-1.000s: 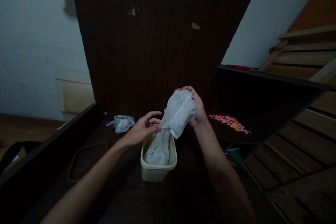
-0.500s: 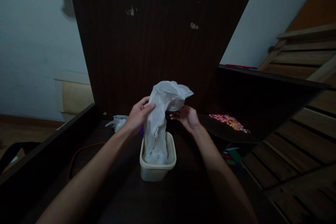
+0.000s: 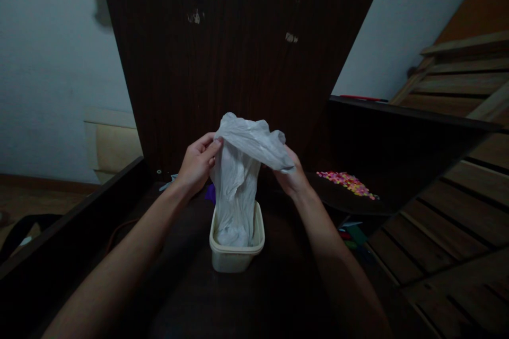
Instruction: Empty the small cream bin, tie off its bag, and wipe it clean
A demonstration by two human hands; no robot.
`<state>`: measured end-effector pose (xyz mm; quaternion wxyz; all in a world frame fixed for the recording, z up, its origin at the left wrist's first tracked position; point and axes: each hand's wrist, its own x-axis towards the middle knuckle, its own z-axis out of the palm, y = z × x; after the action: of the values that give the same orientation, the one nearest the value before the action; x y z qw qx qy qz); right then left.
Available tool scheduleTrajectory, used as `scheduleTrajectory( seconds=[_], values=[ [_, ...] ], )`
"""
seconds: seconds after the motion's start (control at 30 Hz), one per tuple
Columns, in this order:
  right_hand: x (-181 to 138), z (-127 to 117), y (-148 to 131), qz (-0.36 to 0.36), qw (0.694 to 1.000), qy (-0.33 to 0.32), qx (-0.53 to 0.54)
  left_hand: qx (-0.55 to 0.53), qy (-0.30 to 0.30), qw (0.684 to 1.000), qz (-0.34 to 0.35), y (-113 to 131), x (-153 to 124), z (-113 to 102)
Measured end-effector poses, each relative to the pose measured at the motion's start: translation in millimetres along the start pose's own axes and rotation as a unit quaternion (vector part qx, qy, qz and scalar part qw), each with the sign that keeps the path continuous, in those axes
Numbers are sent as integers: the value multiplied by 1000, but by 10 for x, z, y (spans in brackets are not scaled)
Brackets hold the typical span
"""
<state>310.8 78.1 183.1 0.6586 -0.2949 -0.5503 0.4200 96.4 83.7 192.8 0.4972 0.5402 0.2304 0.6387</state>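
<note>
A thin white plastic bag [image 3: 238,169] rises from a cream plastic tub [image 3: 233,262], its lower end bunched inside. My left hand [image 3: 199,161] is closed on the bag's upper left edge, pinching it between thumb and fingers. On the other side, my right hand [image 3: 293,176] holds the bag's upper right part, which is drawn out sideways and drapes over the fingers, hiding most of them. The tub stands upright on the dark desk, touched by neither hand.
Behind the left hand lie a purple item [image 3: 210,194] and a pale crumpled piece of plastic [image 3: 169,182]. Small pink and yellow pieces [image 3: 350,184] are spread on a dark shelf at right. A dark raised panel [image 3: 246,63] backs the desk; wooden slats [image 3: 469,201] stand at far right.
The bag's top has been pulled wider, its flap now reaching farther right and lower over my right hand. My left hand has moved slightly left and up.
</note>
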Motion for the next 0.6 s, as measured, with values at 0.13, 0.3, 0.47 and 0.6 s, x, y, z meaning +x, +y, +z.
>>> scheduleTrajectory(
  seconds=[0.13, 0.3, 0.47, 0.6],
  values=[
    [91, -128, -227, -71, 994, 73, 29, -13, 60, 998, 22, 12, 83, -180],
    [10, -269, -474, -130, 987, 75, 55, -45, 140, 989, 31, 17, 98, -328],
    [-361, -548, -585, -84, 994, -65, 29, -93, 102, 990, -32, 119, -173, -540],
    [-742, -774, -620, 31, 937, -344, -44, -63, -5, 995, -73, 130, -569, -754]
  ],
)
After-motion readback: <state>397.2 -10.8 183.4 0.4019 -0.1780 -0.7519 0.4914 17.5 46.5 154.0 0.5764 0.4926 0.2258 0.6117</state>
